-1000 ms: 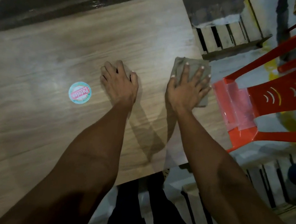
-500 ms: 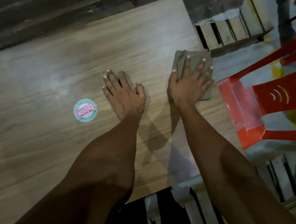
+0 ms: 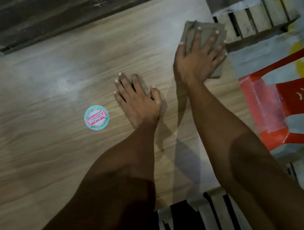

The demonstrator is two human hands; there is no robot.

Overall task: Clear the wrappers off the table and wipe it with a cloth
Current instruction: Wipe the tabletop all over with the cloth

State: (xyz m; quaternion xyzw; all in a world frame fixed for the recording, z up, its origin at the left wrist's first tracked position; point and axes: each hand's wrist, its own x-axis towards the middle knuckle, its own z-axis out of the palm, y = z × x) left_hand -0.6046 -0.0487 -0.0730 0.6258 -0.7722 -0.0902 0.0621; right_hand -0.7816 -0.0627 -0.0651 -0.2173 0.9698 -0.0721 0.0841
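Since a second ago the right hand has pushed the cloth toward the table's far corner at one o'clock, fingers spread flat, pressing, not gripping. Left hand rests released on the wood, bracing. A round sticker lies at eight o'clock from it. The cloth's far and right edges now overhang; open tabletop runs toward nine o'clock, a red chair crowds three o'clock.
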